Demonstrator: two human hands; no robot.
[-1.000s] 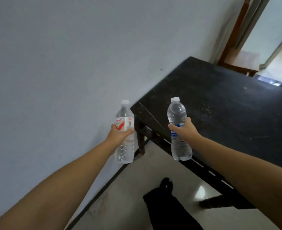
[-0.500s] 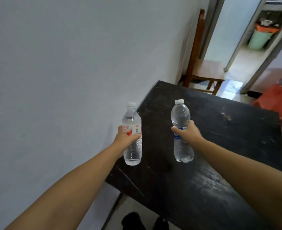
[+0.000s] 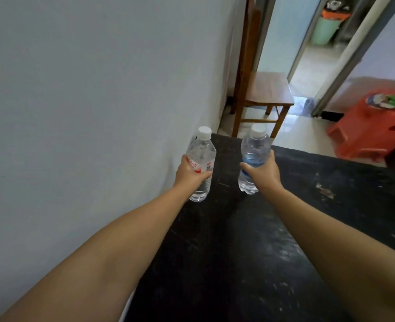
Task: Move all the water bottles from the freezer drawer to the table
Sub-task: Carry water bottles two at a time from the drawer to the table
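My left hand (image 3: 190,173) grips a clear water bottle with a red and white label (image 3: 201,156) around its middle, upright, close to the wall. A second clear water bottle with a blue label (image 3: 253,149) is held upright in my right hand (image 3: 262,171). Both bottles have white caps and sit low over the far left part of the black table (image 3: 273,240). I cannot tell whether their bases touch the tabletop. The freezer drawer is out of view.
A pale wall (image 3: 87,101) runs along the table's left edge. Beyond the table's far end stands a wooden chair (image 3: 259,91). A red plastic stool (image 3: 373,126) with items on it stands at the right. A doorway with a green bin (image 3: 325,29) lies further back.
I have stepped up to the table, and both hands have carried the bottles forward and lower over its far left part. The floor and my feet have dropped out of sight.
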